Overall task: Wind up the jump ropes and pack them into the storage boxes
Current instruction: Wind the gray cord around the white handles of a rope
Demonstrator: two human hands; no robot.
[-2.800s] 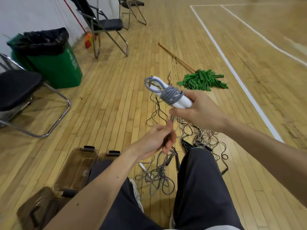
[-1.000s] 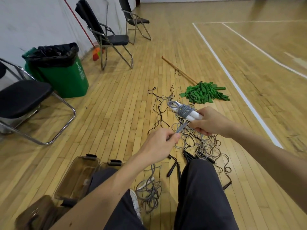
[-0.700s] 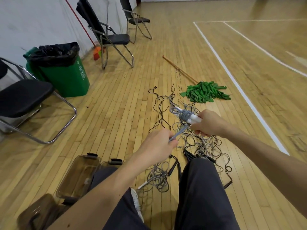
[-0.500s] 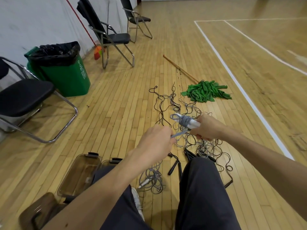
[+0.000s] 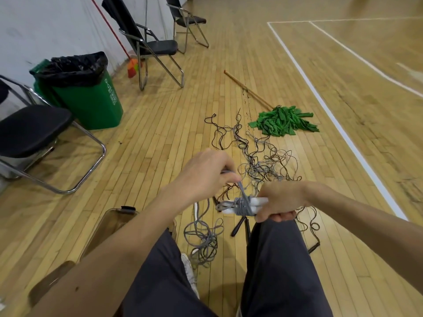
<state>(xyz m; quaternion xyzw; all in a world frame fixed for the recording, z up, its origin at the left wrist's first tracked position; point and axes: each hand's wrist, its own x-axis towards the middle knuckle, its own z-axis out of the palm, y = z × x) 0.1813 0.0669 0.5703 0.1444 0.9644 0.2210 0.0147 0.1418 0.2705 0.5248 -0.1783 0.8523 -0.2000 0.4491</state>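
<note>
While clamping the wound white jump-rope handles (image 5: 259,200) in the right hand's (image 5: 279,200) curled fingers (image 5: 280,217) just above the right knee, pinching the grey cord (image 5: 242,205) taut with the left hand (image 5: 206,172); not managing to read the white print on the green bin (image 5: 91,101).

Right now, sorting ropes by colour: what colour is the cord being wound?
Grey cord, white handles; head view.

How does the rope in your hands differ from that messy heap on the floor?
The held rope is wrapped in tight coils round white handles; the floor heap sprawls in loose loops. The right hand grips the held rope and the left hand pinches its free strand; the floor heap lies untouched. The held rope is all grey; the floor heap mixes grey and dark cords. Both are thin cord.
</note>
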